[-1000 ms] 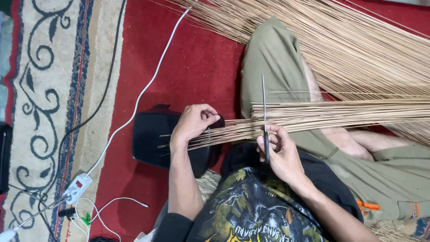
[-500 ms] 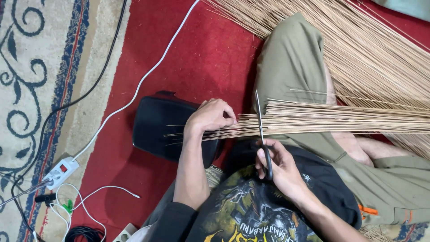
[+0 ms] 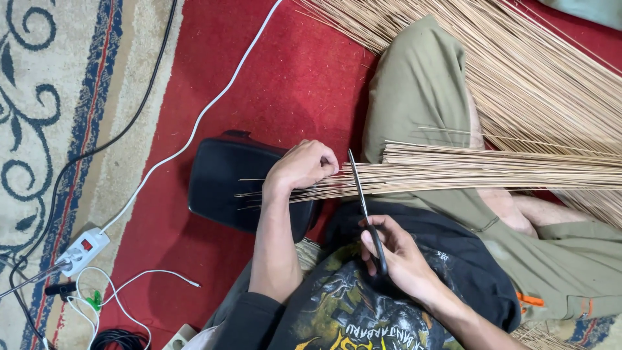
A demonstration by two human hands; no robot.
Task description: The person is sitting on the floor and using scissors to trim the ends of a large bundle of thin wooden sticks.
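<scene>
My left hand [image 3: 303, 166] is closed around the thin ends of a bundle of long tan sticks [image 3: 479, 167] that lies across my lap. The stick tips poke out left of the fist over a black bag [image 3: 227, 178]. My right hand [image 3: 400, 256] grips the handles of black scissors [image 3: 364, 207]. Their blades point up and reach the bundle just right of my left fist. My legs in olive trousers [image 3: 414, 84] stretch under the bundle.
A big loose heap of the same sticks [image 3: 538, 71] covers the upper right on a red carpet [image 3: 291, 71]. A white power strip [image 3: 81, 251] with white and black cables lies at the lower left on a patterned beige rug [image 3: 39, 116].
The view has shifted, so everything sits further right. My right hand has drawn the scissors down a little; the blades now lie against the bundle close to my left fist.
</scene>
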